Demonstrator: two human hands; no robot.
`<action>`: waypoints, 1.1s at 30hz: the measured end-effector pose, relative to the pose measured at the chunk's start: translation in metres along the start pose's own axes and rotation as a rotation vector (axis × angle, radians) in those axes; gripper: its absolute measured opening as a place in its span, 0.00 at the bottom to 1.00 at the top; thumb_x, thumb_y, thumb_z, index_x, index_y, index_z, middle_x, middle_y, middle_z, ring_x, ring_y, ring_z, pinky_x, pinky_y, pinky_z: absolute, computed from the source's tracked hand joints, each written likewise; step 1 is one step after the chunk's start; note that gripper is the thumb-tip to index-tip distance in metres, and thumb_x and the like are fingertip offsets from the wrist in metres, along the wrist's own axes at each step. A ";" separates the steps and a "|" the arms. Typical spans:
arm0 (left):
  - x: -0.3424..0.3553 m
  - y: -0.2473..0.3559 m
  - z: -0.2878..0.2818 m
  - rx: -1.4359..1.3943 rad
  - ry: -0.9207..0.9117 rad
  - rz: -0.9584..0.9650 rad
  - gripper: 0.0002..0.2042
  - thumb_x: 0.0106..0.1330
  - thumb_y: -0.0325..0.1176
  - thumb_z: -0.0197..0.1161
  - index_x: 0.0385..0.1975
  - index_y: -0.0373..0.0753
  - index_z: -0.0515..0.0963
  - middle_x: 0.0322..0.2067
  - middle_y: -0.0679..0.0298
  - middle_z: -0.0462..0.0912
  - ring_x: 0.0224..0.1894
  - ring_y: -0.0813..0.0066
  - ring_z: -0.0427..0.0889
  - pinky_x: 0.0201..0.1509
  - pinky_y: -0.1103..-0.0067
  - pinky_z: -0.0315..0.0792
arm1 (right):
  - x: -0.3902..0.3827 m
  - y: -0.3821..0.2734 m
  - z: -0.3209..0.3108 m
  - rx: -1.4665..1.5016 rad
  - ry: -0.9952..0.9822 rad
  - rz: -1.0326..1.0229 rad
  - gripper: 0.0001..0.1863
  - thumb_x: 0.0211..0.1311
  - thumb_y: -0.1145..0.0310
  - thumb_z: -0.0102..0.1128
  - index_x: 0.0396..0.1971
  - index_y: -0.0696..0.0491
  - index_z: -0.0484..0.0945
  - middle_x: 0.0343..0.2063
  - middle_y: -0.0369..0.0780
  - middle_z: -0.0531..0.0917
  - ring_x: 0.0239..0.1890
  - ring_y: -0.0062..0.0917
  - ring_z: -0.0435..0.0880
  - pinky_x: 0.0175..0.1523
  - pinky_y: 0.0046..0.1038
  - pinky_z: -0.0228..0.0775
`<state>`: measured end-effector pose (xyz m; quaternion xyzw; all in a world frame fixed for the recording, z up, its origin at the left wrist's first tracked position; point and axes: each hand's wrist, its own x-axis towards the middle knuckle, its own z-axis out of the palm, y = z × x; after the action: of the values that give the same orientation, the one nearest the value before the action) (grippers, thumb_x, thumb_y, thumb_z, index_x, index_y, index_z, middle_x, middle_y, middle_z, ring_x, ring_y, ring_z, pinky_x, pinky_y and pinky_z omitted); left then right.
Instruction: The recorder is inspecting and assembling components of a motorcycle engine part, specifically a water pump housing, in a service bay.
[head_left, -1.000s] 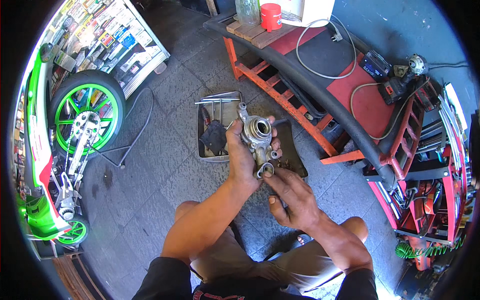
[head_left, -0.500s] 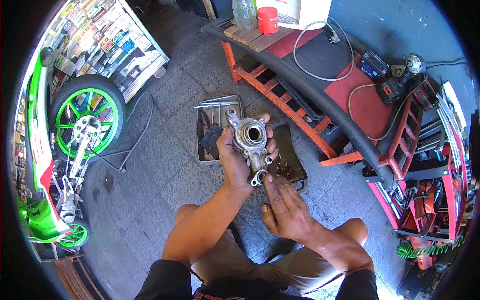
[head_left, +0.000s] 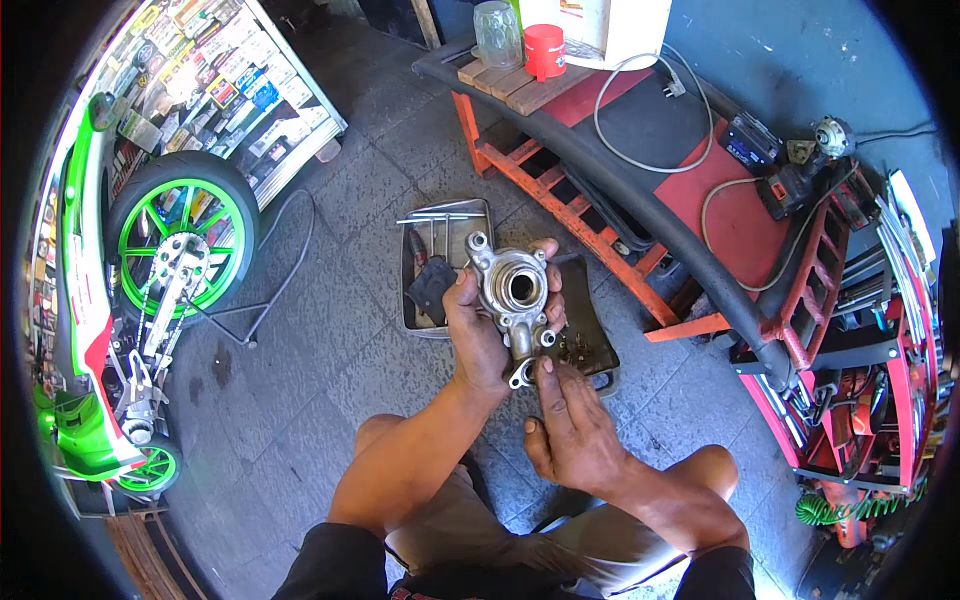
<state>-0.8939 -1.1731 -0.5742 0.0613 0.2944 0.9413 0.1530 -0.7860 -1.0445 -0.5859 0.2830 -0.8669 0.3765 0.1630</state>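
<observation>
My left hand (head_left: 478,338) is closed around a silver cast-metal pump housing (head_left: 522,319). Its thumb lies along the near side and its fingertips curl around the far side. The housing's round opening faces up, and a small two-hole flange sticks out at its lower end. My right hand (head_left: 580,425) has its fingers stretched out and its thumb apart, with the index fingertip touching the housing beside this flange. Anything under that fingertip is hidden. Beneath the housing on the floor are a metal tray (head_left: 408,258) with tools and a dark piece, and a dark oily pan (head_left: 592,300).
A red and black padded bench (head_left: 735,215) stands at the right, bearing a power tool (head_left: 785,190), a cable, a red cup (head_left: 544,52) and a glass jar (head_left: 497,35). A tool rack (head_left: 880,345) is beyond it. At the left are a green-wheeled motorcycle (head_left: 185,235) and a display case (head_left: 240,90).
The whole view has shifted slightly. My right index finger has slid a little along the flange's edge. My left hand keeps its hold on the housing.
</observation>
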 end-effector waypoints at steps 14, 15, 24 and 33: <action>-0.004 0.004 0.004 0.010 -0.035 -0.013 0.46 0.59 0.68 0.51 0.59 0.25 0.68 0.36 0.58 0.80 0.29 0.70 0.78 0.31 0.76 0.72 | 0.002 -0.007 -0.002 -0.100 0.015 0.015 0.42 0.52 0.68 0.62 0.68 0.65 0.59 0.53 0.55 0.73 0.56 0.47 0.74 0.65 0.52 0.61; -0.004 0.004 0.004 -0.002 -0.044 -0.020 0.46 0.59 0.68 0.52 0.59 0.25 0.68 0.36 0.58 0.80 0.29 0.70 0.78 0.31 0.76 0.72 | 0.002 -0.009 0.000 -0.115 -0.009 0.023 0.42 0.52 0.68 0.62 0.68 0.65 0.59 0.53 0.55 0.73 0.56 0.47 0.74 0.65 0.52 0.61; -0.010 0.009 -0.008 0.063 0.052 0.043 0.44 0.61 0.69 0.46 0.58 0.27 0.71 0.37 0.57 0.79 0.30 0.70 0.80 0.30 0.75 0.74 | -0.010 -0.009 0.011 -0.085 -0.129 0.053 0.45 0.51 0.65 0.64 0.71 0.56 0.57 0.55 0.53 0.73 0.59 0.45 0.72 0.67 0.52 0.56; -0.012 0.011 -0.014 0.202 0.032 0.076 0.44 0.61 0.66 0.50 0.59 0.24 0.67 0.39 0.56 0.77 0.32 0.69 0.74 0.32 0.77 0.69 | -0.016 -0.012 0.030 0.103 -0.047 0.166 0.49 0.53 0.67 0.62 0.73 0.63 0.47 0.55 0.55 0.72 0.58 0.46 0.73 0.68 0.53 0.55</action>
<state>-0.8880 -1.1931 -0.5802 0.0723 0.3876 0.9129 0.1054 -0.7684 -1.0671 -0.6069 0.2271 -0.8705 0.4259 0.0964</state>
